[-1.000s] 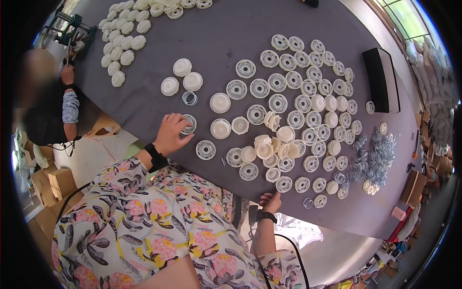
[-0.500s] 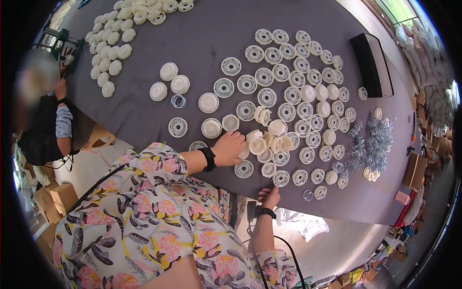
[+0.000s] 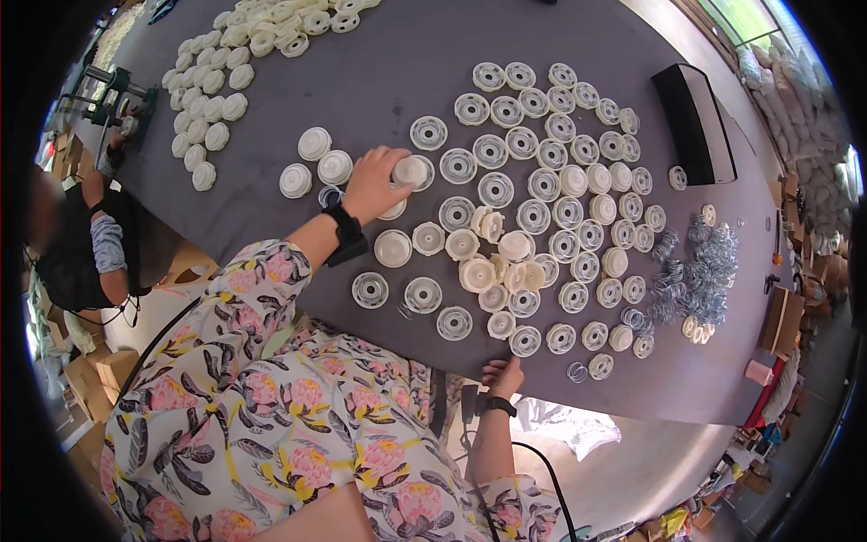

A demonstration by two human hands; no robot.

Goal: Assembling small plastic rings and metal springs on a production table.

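My left hand reaches out over the table, its fingers closed on a small white round plastic cap. That cap sits over one of the white ring-shaped plastic parts standing in rows; whether it touches the part below, I cannot tell. Close to my wrist lie white domed discs and a thin wire spring, partly covered by the hand. At the table's near edge rests my right hand, fingers loosely apart, nothing seen in it. A ring-shaped part lies just beyond its fingertip.
Loose white caps are heaped mid-table. A tangle of wire springs lies to the right, below a black open box. More white parts fill the far left. Another person works beside a green hand press.
My left hand has moved from beside the heap of caps up and left, and now holds a cap over a ring-shaped part. My right hand has stayed at the edge.
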